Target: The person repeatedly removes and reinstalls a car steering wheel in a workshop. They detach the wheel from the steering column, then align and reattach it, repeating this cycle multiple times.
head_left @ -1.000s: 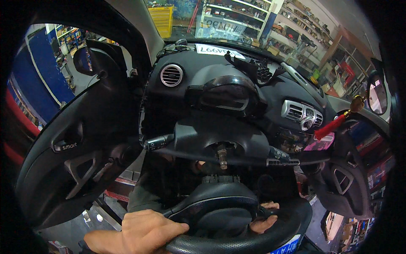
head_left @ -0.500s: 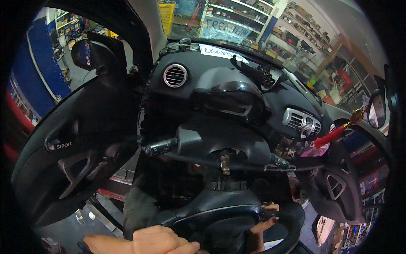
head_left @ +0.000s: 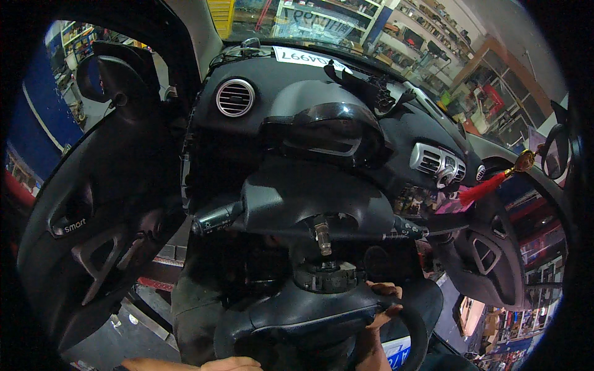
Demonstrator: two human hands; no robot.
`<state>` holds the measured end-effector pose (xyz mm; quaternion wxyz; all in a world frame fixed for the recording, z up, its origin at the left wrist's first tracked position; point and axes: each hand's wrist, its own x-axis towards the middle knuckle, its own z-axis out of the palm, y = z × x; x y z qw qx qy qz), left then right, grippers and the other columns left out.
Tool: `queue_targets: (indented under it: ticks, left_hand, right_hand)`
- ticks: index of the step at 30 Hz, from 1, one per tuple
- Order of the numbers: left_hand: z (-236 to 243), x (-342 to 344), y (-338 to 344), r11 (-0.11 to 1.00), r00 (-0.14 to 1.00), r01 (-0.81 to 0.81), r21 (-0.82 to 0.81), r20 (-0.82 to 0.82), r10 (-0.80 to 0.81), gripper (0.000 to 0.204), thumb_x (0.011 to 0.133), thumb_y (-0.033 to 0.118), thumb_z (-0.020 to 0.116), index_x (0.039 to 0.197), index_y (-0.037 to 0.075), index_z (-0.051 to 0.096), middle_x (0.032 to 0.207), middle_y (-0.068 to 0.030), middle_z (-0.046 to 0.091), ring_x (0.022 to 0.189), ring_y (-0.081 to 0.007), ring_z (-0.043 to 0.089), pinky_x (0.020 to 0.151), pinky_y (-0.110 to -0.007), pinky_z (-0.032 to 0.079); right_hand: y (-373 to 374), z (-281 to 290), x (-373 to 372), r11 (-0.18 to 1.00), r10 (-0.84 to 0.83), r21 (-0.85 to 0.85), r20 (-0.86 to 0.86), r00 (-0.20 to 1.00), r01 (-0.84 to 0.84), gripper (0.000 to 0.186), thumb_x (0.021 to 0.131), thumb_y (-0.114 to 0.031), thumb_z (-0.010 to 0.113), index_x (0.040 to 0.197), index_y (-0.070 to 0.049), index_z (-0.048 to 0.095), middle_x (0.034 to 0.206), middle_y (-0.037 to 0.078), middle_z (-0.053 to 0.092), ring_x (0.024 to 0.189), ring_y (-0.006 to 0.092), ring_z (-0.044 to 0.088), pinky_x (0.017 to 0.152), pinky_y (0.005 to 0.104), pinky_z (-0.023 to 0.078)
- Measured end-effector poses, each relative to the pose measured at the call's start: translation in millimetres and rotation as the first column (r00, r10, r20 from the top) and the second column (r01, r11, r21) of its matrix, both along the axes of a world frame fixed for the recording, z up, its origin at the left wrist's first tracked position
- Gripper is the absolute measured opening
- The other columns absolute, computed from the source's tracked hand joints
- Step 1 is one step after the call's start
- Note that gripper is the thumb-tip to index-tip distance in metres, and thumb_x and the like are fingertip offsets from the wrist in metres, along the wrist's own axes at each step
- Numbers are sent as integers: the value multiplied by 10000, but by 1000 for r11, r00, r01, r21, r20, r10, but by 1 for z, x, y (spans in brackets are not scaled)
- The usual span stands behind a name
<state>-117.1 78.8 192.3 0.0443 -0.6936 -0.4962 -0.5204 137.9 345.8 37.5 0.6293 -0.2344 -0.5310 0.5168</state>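
My left hand (head_left: 229,365) shows at the lower edge, curled on the left side of a black steering wheel (head_left: 297,315). My right hand (head_left: 383,306) grips the wheel's right side, partly hidden by the rim. The wheel is off the steering column (head_left: 312,198), its hub (head_left: 325,278) just below the bare splined shaft (head_left: 322,238). A control stalk (head_left: 213,219) sticks out left of the column shroud. Above is the black instrument hood (head_left: 322,117). My legs (head_left: 195,321) are under the wheel, largely in shadow.
Both car doors (head_left: 105,229) (head_left: 489,253) stand open. The dashboard has round (head_left: 235,98) and central vents (head_left: 438,164), loose black trim (head_left: 346,80) and a white plate (head_left: 309,59). A red tassel (head_left: 479,188) hangs at right. Workshop shelving (head_left: 331,12) shows outside.
The steering wheel has tilted, showing more of its hub beneath the shaft. My left hand has moved down to the lower edge, and the view has shifted slightly.
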Motion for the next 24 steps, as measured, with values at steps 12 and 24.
queue_targets:
  ticks: [12, 24]
  left_hand:
    - [18, -8, 9, 999, 999, -40, 19, -28, 40, 225, 853, 94, 841, 1041, 8, 753, 803, -51, 683, 661, -180, 635, 634, -317, 569]
    - [79, -39, 33, 992, 995, 0, -122, 96, 11, 466, 794, 165, 788, 1214, -28, 729, 868, -137, 704, 664, -345, 662, 596, -433, 513]
  right_hand:
    - [-1, 7, 1, 999, -31, -8, 164, 986, 32, 726, 1079, -747, 482, 1039, -23, 486, 989, 134, 629, 914, 253, 679, 907, 438, 588]
    - [-12, 23, 22, 983, -146, -68, 284, 948, 172, 542, 1148, -605, 491, 1022, -79, 529, 1027, 32, 506, 968, 159, 532, 942, 309, 475]
